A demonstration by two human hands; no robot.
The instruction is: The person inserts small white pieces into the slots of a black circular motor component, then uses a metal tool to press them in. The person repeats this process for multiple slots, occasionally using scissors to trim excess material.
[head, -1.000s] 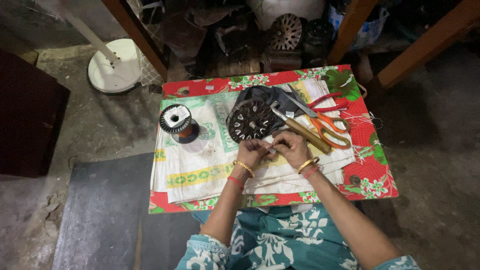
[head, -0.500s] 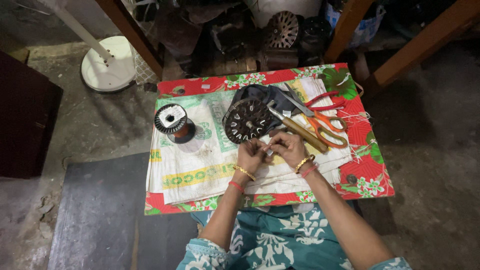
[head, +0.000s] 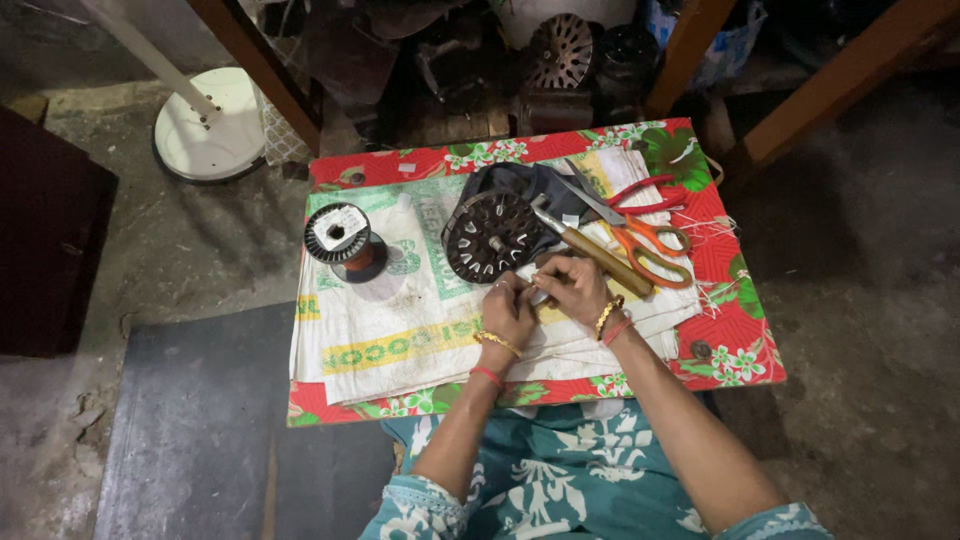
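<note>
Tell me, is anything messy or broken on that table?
Nothing looks broken. The white woven sack lies rumpled and crooked over the red flowered cloth, and loose white threads straggle beside the orange-handled scissors.

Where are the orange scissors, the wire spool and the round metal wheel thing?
orange scissors (head: 655, 245), head view, on the orange handle loops.
wire spool (head: 338, 235), head view, on its white top face.
round metal wheel (head: 490, 236), head view, on its dark slotted face.

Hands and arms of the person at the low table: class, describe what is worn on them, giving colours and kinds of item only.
The left hand has a gold bangle and a thin red band at the wrist. The right hand has a gold beaded bracelet beside a red band. Both forearms are bare; teal sleeves with a white leaf print end near the elbows.
</note>
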